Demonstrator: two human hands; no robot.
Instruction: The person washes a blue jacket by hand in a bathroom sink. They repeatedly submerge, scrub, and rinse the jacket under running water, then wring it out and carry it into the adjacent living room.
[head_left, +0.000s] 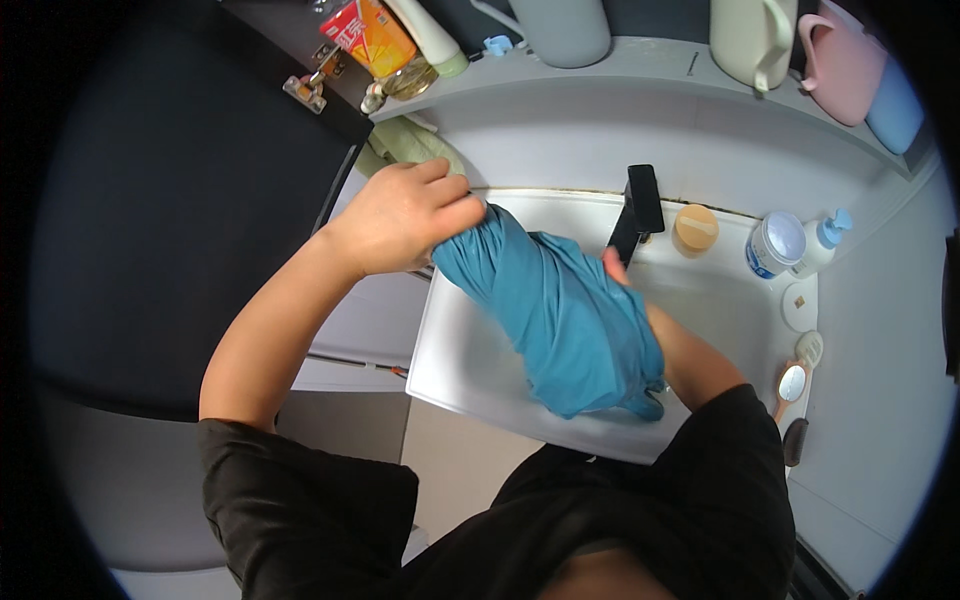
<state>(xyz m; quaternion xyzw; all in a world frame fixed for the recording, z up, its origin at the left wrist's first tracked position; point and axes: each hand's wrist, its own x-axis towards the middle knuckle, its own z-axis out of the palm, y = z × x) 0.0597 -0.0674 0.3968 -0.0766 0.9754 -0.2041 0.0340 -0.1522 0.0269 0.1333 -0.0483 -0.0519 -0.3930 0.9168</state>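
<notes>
A bunched teal cloth (559, 315), creased along its length, hangs slantwise over the white washbasin (480, 375). My left hand (420, 214) grips its upper end in a fist, near the basin's back left corner. On the other side my right hand (616, 268) is mostly covered by the fabric. Only a fingertip and the wrist show, so its hold on the cloth is hidden. Just behind the right hand stands the black faucet (641, 206). The cloth's loose lower end droops inside the basin's front part.
An orange-lidded jar (696, 229), a white tub (776, 244) and a pump bottle (821, 244) line the basin's back right. A hand mirror (792, 382) and a comb (796, 442) lie along its right rim. Overhead, a shelf (645, 64) carries cups and bottles. A dark cabinet door (187, 210) fills the left.
</notes>
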